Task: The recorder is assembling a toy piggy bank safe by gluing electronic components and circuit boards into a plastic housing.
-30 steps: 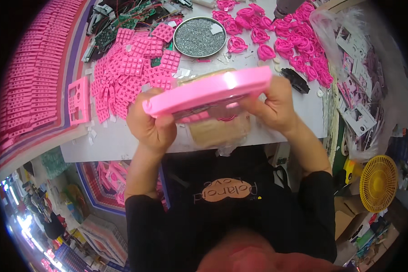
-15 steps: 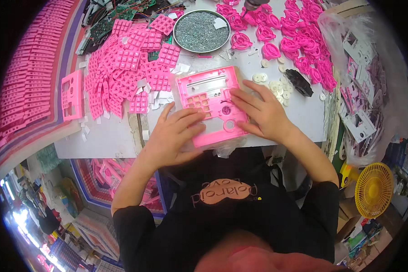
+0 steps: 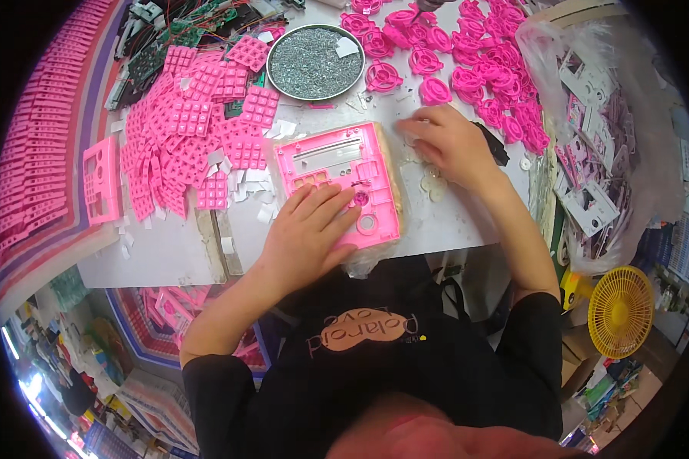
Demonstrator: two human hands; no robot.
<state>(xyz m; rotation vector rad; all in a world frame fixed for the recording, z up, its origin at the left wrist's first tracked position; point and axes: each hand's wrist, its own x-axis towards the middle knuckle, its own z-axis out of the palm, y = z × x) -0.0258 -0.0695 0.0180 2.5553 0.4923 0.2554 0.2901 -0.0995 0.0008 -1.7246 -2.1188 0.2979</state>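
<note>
Flanking the casing point(image 3: 377, 183): keypads point(image 3: 190, 118), discs point(image 3: 434, 186).

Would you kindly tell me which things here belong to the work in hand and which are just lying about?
Likely in the work:
pink casing, under the left hand
white discs, near the right hand
pink keypads, piled nearby

Apparently just lying about:
white scraps
yellow fan

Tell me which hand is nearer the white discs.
Right: the right hand is right by the white discs; the left hand lies on the pink panel, left of them.
</note>
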